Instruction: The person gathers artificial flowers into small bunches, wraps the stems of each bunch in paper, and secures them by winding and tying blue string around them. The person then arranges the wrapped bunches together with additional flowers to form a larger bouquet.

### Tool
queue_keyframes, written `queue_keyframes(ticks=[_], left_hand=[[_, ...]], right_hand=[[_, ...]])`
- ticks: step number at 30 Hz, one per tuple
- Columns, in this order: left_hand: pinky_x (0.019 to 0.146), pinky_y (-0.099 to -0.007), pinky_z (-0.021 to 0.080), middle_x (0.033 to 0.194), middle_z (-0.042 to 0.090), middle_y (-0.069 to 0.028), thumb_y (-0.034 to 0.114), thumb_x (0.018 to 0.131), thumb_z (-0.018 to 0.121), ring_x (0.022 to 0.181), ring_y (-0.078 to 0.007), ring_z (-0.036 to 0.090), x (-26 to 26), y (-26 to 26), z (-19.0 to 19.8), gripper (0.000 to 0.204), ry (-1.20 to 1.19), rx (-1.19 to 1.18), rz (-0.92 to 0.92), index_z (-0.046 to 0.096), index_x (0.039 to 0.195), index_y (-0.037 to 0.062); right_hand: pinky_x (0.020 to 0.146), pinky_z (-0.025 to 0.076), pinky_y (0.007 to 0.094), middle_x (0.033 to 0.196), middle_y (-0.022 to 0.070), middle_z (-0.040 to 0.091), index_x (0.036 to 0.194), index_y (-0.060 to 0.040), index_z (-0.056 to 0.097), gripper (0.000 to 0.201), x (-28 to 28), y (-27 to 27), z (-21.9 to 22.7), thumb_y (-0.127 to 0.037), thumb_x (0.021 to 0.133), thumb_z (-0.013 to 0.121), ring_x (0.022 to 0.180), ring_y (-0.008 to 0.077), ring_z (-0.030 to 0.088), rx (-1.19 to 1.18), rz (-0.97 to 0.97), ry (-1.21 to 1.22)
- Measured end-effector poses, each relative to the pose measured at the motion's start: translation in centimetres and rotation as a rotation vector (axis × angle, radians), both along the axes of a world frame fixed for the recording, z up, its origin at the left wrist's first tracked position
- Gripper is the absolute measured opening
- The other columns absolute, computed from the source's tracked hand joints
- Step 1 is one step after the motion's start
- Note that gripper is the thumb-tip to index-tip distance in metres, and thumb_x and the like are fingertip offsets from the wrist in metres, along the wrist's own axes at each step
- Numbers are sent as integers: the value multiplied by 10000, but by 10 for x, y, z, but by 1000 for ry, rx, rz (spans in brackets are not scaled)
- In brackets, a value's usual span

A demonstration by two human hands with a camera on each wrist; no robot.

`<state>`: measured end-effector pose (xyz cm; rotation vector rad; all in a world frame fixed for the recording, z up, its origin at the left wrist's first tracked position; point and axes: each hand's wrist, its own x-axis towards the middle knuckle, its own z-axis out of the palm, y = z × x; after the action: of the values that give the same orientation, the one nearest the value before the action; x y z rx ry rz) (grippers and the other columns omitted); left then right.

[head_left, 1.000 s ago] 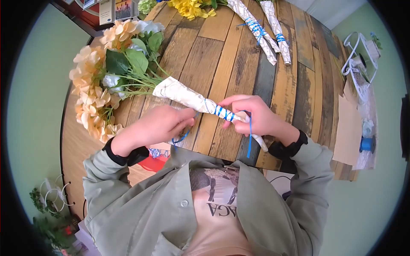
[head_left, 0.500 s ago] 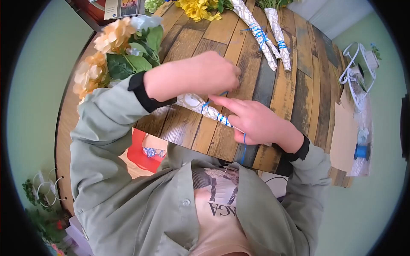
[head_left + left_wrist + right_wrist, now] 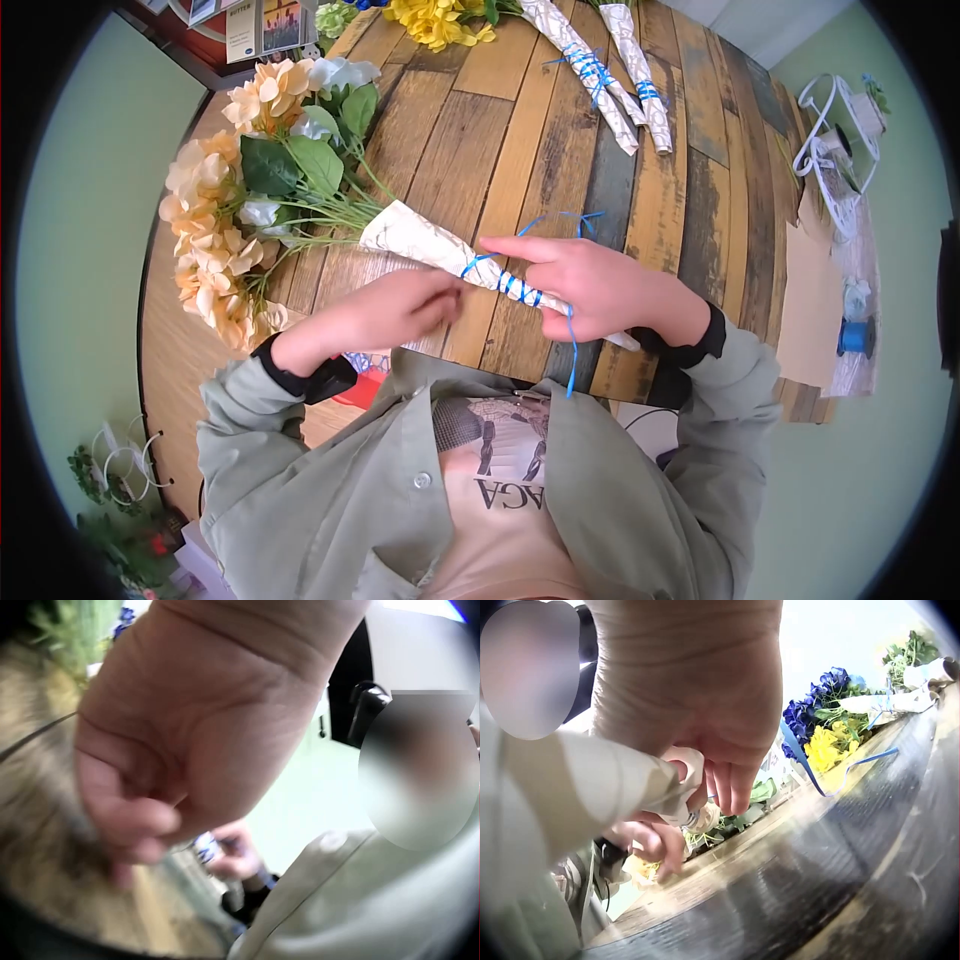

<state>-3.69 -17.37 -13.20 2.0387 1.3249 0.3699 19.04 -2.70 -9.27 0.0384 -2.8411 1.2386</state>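
A bouquet of peach and white flowers (image 3: 215,225) lies diagonally along the left of the table, its stems in a white patterned paper wrap (image 3: 415,238). Blue ribbon (image 3: 518,290) is wound round the narrow part, with one tail hanging at the near edge and another beyond the right hand. My right hand (image 3: 600,285) grips the wrapped stems (image 3: 592,784) near the lower end, index finger stretched over the wrap. My left hand (image 3: 395,308) is just on the near side of the wrap, fingers loosely bent with nothing seen between them (image 3: 187,742).
Two more paper-wrapped bundles (image 3: 590,75) tied with blue ribbon lie at the far side, near yellow flowers (image 3: 440,22). On the right are brown paper (image 3: 808,305), a blue ribbon spool (image 3: 855,337) and a white wire stand (image 3: 840,165). The table's near edge is by my body.
My left hand reached across over the wrap, then came back to its near side. The ribbon tail from the near side now lies beyond the wrap. My right index finger has straightened.
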Motion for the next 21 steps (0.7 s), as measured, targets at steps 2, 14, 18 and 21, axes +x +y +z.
queue_keyframes(ticks=[2, 14, 18, 21], left_hand=[[741, -312, 493, 1069, 649, -103, 131, 875, 568, 895, -206, 634, -7, 3, -21, 430, -711, -811, 317, 443, 1283, 79], [627, -212, 387, 839, 546, 0, 178, 931, 543, 708, -71, 472, 13, 23, -12, 279, -931, -432, 328, 518, 1166, 31], [568, -213, 347, 697, 458, 55, 192, 969, 470, 633, -41, 398, 2, -9, 8, 180, -654, -354, 445, 581, 994, 52], [571, -270, 394, 644, 502, -17, 172, 952, 479, 589, -114, 473, -3, -19, 20, 162, -464, -223, 495, 582, 967, 48]], right_hand=[[759, 491, 364, 1354, 193, 436, 706, 50, 531, 137, -5, -1, 0, -37, 623, 594, 940, 328, 598, -66, 10, -77], [983, 402, 368, 1340, 232, 455, 833, 66, 624, 200, -8, 2, 0, -59, 694, 553, 1151, 275, 547, -850, -18, 79], [702, 527, 296, 1284, 255, 486, 851, 71, 574, 149, 9, -3, 4, -62, 793, 540, 921, 229, 651, -969, -330, -76], [404, 493, 233, 1198, 254, 544, 828, 40, 500, 99, 9, -10, -3, -54, 861, 506, 672, 186, 676, -918, -438, -143]])
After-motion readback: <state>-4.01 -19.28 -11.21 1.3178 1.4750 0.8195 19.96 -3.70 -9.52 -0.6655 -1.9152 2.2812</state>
